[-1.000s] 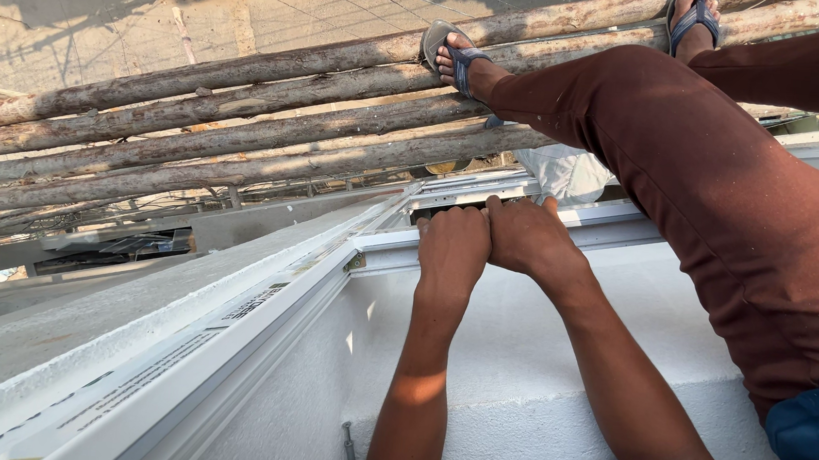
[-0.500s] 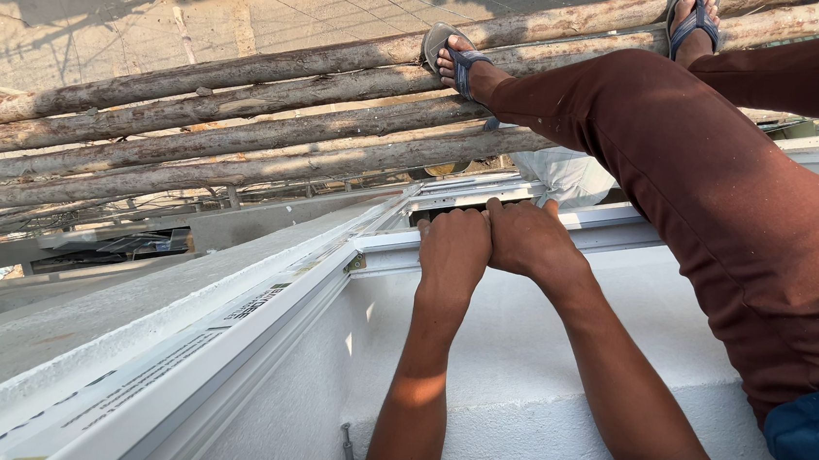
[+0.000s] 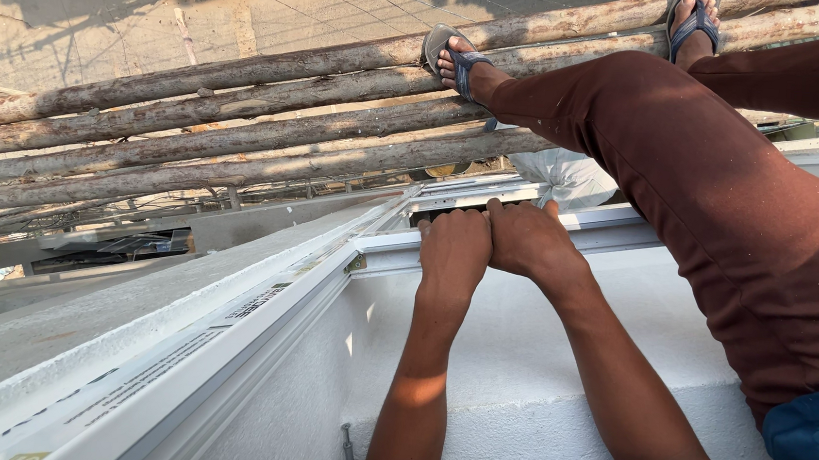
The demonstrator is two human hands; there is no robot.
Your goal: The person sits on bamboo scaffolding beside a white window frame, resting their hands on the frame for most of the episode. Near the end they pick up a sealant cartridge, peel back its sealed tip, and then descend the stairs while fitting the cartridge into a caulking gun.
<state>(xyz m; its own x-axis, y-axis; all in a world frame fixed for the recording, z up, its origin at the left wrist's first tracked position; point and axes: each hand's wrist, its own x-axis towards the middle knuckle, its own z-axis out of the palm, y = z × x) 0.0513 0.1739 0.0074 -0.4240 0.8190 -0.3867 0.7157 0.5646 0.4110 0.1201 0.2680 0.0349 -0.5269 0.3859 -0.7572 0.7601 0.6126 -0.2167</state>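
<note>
My left hand (image 3: pixel 454 250) and my right hand (image 3: pixel 526 239) rest side by side on the top edge of a white window frame (image 3: pixel 615 220), fingers curled over its far side. The fingertips are hidden behind the frame, so I cannot see whether they grip anything besides the frame. Both forearms reach up from the bottom of the view along a white plastered ledge (image 3: pixel 516 365).
Another person's legs in brown trousers (image 3: pixel 725 187) cross the right side, sandalled feet (image 3: pixel 452 58) on a scaffold of wooden poles (image 3: pixel 194 116). A long white frame rail (image 3: pixel 225 342) runs to the lower left. A paved yard (image 3: pixel 106 2) lies far below.
</note>
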